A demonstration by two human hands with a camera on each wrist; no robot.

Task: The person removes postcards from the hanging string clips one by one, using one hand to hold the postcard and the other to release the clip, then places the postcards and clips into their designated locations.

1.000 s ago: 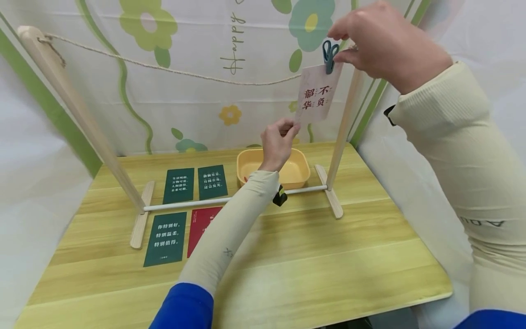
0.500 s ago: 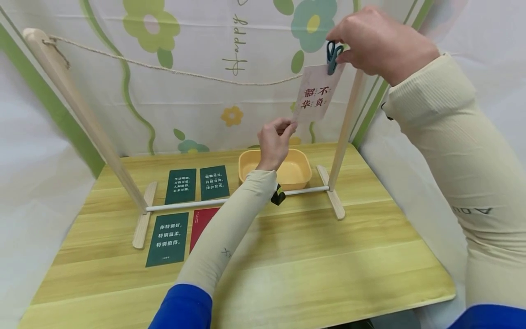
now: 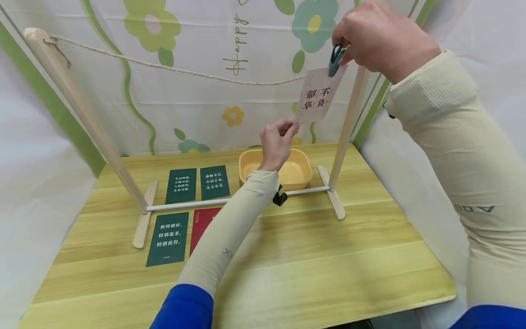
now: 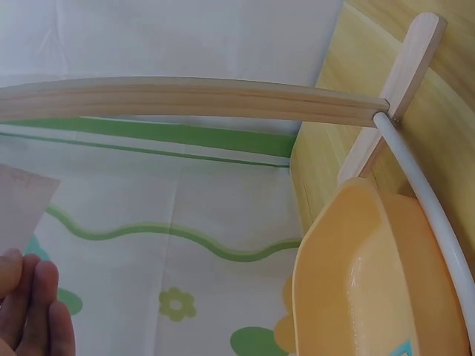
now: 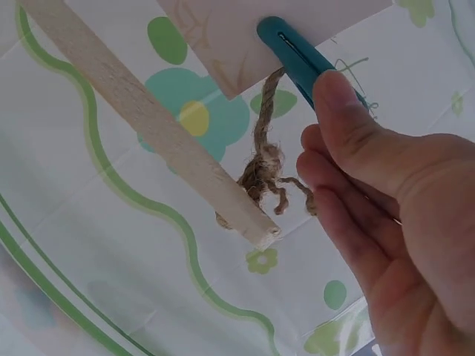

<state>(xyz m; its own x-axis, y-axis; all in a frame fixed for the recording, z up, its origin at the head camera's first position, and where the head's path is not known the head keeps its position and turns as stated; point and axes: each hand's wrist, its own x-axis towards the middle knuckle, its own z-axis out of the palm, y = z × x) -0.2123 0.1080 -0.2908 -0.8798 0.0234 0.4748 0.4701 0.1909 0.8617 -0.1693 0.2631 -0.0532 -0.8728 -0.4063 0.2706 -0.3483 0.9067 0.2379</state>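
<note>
A pale pink card [image 3: 316, 97] with red Chinese characters hangs at the right end of the twine [image 3: 185, 71]. My right hand [image 3: 380, 41] pinches a teal clothespin [image 3: 334, 60] between thumb and fingers. In the right wrist view the tip of that clothespin [image 5: 286, 37] lies over the card's top edge, where the twine passes behind the card. Whether it grips the twine too, I cannot tell. My left hand [image 3: 276, 145] pinches the card's lower left corner. From the left wrist, only a corner of the card [image 4: 22, 208] shows above the fingers.
The twine runs between two wooden posts [image 3: 88, 123], joined low down by a white rod [image 3: 189, 204]. Behind my left forearm stands a yellow basin [image 3: 302, 171]. Three green cards [image 3: 167, 240] and a partly covered red card [image 3: 203, 224] lie on the wooden table [image 3: 328, 260].
The clothespin has tilted and its handles look narrower in the head view. My right hand and the card have shifted only slightly; my left hand keeps its hold on the corner.
</note>
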